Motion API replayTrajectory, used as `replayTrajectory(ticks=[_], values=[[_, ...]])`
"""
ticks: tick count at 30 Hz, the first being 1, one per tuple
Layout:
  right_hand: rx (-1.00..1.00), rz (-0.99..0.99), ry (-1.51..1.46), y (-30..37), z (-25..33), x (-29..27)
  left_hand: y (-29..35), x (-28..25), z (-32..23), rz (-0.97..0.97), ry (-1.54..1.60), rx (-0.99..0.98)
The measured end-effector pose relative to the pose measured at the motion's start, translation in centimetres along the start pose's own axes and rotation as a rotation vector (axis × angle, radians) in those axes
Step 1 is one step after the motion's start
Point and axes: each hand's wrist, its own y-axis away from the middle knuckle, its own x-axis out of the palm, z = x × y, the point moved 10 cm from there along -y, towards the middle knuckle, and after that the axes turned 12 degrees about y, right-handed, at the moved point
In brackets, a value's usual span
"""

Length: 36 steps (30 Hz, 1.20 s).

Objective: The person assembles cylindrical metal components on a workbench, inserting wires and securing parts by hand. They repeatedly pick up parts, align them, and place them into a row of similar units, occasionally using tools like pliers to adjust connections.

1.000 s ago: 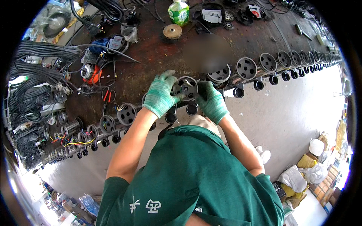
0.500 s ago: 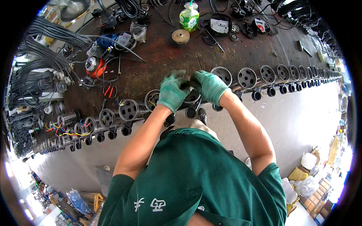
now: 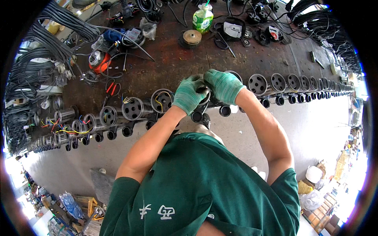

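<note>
A long row of round metal housings, each with a holed dark end plate, lines the near edge of the table. My gloved left hand [image 3: 189, 94] bends its fingers over one housing [image 3: 205, 98], which lies mostly hidden below both hands. Close against it, my gloved right hand [image 3: 224, 86] is closed, its fingertips meeting the left ones above that housing. Whatever is pinched between them is too covered to make out. Just left of my left hand, a neighbouring housing [image 3: 162, 100] has a yellow wire in its opening. Further left stands another open housing [image 3: 132, 108].
Red-handled pliers [image 3: 112, 89] lie on the dark table [image 3: 157, 70]. Beyond my hands are a round brown-topped part [image 3: 191, 37], a green-labelled bottle [image 3: 202, 19] and an orange-and-metal part [image 3: 98, 61]. Bundles of black cable [image 3: 67, 21] crowd the left side.
My hands have drawn closer together over the housing. The left fingers, stretched and blurred before, are now curled inward. The whole view has shifted slightly.
</note>
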Motion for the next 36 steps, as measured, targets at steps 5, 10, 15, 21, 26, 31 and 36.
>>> replayTrajectory(ticks=[5,10,15,21,26,31,36], values=[[0.029,0.033,0.012,-0.2,-0.7,1.6,-0.1,0.0,-1.1,-0.013,-0.358,0.150],[0.096,-0.037,-0.092,-0.4,-1.2,1.6,0.1,0.0,-1.4,-0.013,-0.459,0.222],[0.038,0.009,-0.060,-0.4,-1.1,0.9,0.0,0.1,-1.2,0.035,-0.459,0.126],[0.047,0.048,-0.044,0.4,-1.2,-0.1,1.3,-5.0,-7.6,-0.084,-0.517,0.238],[0.283,-0.180,-0.161,2.9,-0.5,-3.5,2.3,-5.1,-5.6,0.088,-0.766,0.151],[0.292,-0.114,-0.187,5.0,3.5,1.8,2.5,-2.6,-4.9,0.105,-0.887,0.048],[0.358,-0.174,-0.162,5.3,4.5,3.6,1.7,-1.5,-4.3,0.102,-0.892,0.047]])
